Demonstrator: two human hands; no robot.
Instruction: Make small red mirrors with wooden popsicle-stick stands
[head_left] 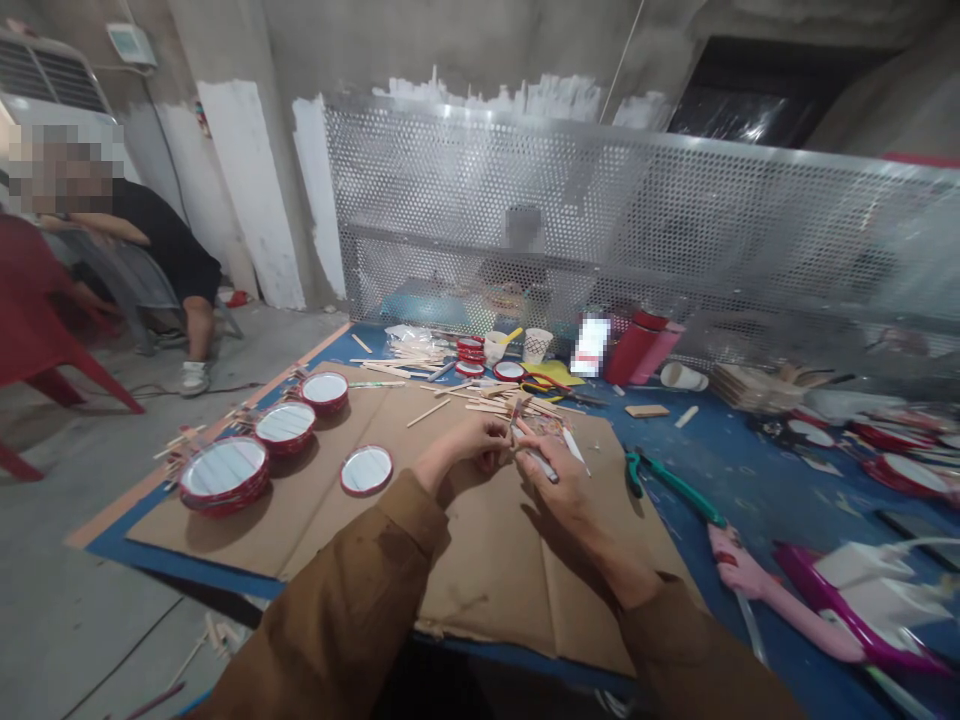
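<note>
My right hand (559, 485) is shut on a slim grey-handled craft knife (538, 458) above a brown cardboard sheet (510, 590). My left hand (465, 450) is curled close against the knife's tip, and its fingers hide whatever they may pinch. Below the hands, a round mirror with a red rim (367, 471) lies flat on the cardboard. Three larger red-rimmed round pieces (223, 476) stand in a row to its left. Loose wooden craft sticks (487, 398) lie scattered just beyond my fingers.
The cardboard lies on a blue worktable (735, 480) holding green-handled pliers (675, 487), red-handled scissors (555, 386), paper cups (536, 345) and a pink-and-magenta object (810, 610). Perforated metal mesh (487, 190) stands behind it. A person (169, 240) sits at left; another (521, 270) is behind the mesh.
</note>
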